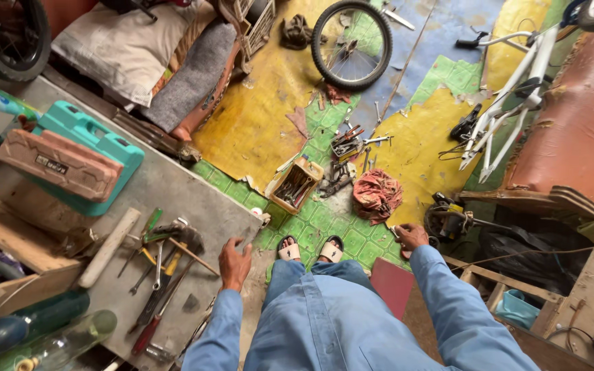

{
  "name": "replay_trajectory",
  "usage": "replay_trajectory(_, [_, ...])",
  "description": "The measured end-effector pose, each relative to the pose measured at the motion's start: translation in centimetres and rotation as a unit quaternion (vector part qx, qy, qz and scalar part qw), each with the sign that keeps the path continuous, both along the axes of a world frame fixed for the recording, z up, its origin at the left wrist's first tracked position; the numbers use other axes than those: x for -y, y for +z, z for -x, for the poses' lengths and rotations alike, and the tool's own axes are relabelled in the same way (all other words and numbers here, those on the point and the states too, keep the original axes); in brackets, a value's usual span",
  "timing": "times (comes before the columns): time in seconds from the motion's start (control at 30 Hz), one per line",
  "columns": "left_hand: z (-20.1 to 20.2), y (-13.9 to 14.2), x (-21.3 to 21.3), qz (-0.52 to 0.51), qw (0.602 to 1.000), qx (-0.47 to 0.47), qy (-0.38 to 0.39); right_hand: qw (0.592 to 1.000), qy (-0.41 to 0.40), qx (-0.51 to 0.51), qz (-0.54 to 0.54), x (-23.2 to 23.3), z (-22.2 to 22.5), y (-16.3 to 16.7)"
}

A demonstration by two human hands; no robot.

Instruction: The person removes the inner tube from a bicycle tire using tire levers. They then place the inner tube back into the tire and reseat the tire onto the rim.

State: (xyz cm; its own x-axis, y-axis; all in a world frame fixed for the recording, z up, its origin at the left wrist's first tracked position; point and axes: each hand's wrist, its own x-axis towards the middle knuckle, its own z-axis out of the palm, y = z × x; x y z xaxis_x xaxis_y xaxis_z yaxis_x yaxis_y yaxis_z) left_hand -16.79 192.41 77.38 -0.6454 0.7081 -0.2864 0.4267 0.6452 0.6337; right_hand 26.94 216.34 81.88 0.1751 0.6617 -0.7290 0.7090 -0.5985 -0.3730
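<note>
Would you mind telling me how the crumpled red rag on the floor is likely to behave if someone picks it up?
The red rag lies bunched in soft folds on the floor mat, so it would probably droop limply and weigh little. It looks like cloth, so it is unlikely to roll, slip or break. It lies nearer the right hand than the left hand.

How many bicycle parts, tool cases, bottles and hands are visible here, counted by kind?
Loose spoked bicycle wheel: 1
White bicycle frame: 1
Tool cases: 2, teal case and brown case
Bottles: 2, green bottle and clear bottle
Hands: 2, left hand and right hand
Total: 8
</note>
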Motion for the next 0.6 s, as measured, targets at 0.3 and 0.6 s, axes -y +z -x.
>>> replay_trajectory(0.3, [-0.2,0.3,1.0,0.025,0.998,0.055,0.035,0.993,-0.115,-0.007,0.017,3.4,-3.7,0.0])
replay_trajectory(0.6, [-1.3,1.3,-1.5,0.011,0.996,0.092,0.001,0.974,-0.221,-0.004,0.056,7.3,-6.4,0.8])
